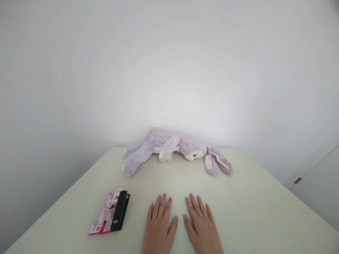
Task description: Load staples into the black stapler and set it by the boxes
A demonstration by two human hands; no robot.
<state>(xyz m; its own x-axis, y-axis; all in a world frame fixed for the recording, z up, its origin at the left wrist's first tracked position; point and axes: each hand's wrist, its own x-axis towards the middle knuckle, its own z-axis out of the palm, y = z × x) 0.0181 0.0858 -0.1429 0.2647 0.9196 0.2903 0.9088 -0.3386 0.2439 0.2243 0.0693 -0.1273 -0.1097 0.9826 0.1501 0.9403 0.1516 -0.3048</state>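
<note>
My left hand lies flat on the pale table, palm down, fingers stretched out and holding nothing. Beside it, palm down and a little apart, rests my right hand, also empty with its fingers extended. To the left of my left hand is a black stapler, lying lengthwise away from me. It lies against red-and-white printed packs that look like small boxes or cards; their contents cannot be made out. Neither hand touches these things.
A lilac plush rabbit lies on its side along the table's back edge, ears to the right. Behind it stands a plain white wall. The pale green tabletop narrows toward the wall. A dark fitting shows low on the right.
</note>
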